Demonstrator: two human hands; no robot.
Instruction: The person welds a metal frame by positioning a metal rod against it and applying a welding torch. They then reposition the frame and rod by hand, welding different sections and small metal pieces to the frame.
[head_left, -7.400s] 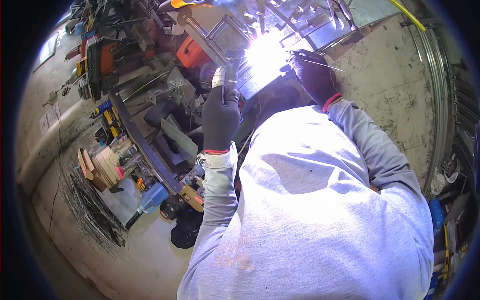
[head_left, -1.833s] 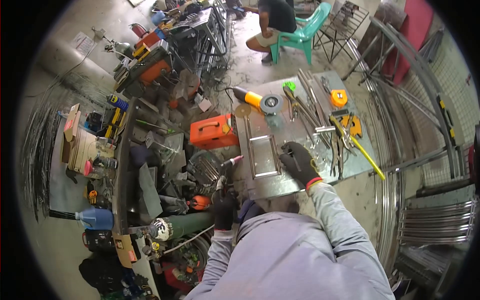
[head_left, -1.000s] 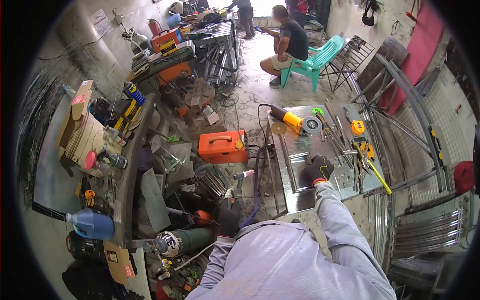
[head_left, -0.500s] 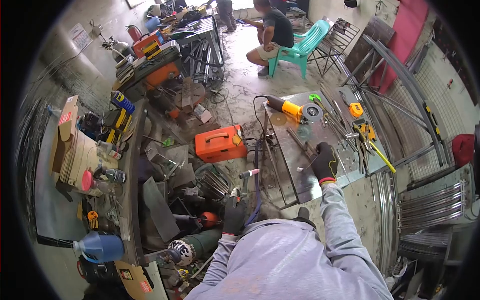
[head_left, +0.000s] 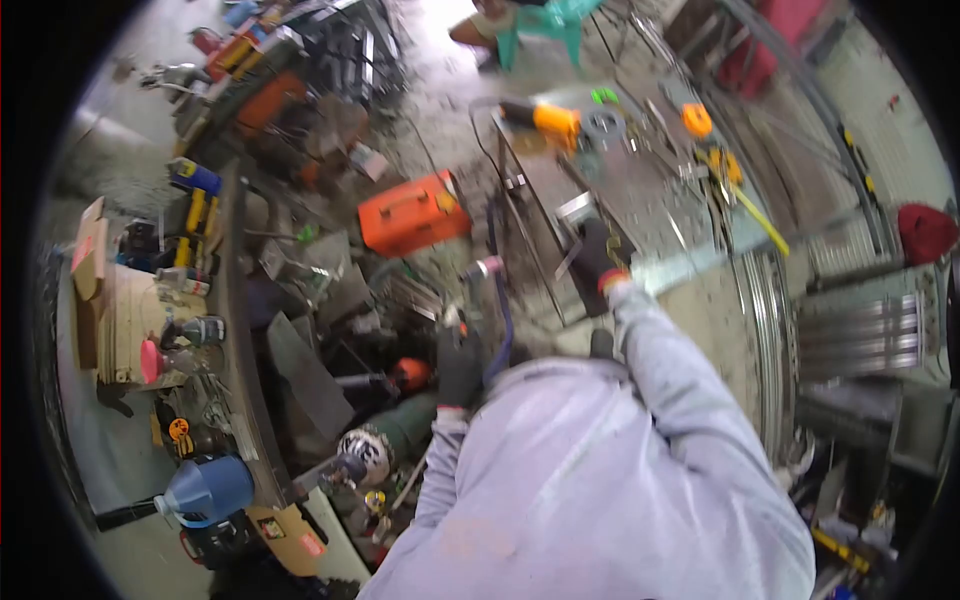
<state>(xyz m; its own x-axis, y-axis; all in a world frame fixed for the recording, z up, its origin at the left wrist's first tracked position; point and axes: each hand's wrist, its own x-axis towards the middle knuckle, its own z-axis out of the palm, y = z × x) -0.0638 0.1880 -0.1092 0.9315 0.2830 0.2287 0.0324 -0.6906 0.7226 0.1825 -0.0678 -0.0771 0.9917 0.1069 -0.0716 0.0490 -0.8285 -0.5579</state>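
My left hand (head_left: 460,365), in a dark glove, is closed around a TIG welding torch (head_left: 483,268) whose pink cup points up and right, off the table's left side. My right hand (head_left: 600,255), in a dark glove with a red cuff, reaches to the near left edge of the metal table (head_left: 655,225). Its fingers look closed on a thin rod (head_left: 568,264), though motion blurs them. Just beyond the fingertips is a bright silver metal piece (head_left: 577,207). Farther back on the table lies a yellow angle grinder (head_left: 545,120).
An orange toolbox-like case (head_left: 415,212) stands on the floor left of the table. Pliers, a yellow tape measure (head_left: 696,120) and a yellow-handled tool (head_left: 762,220) lie at the table's right. A gas cylinder (head_left: 395,435) is beside my left arm. A person sits near a green chair (head_left: 545,25).
The view has tilted down and blurred. My right hand has moved left to the table's near left edge, beside the silver piece. My left hand still holds the torch.
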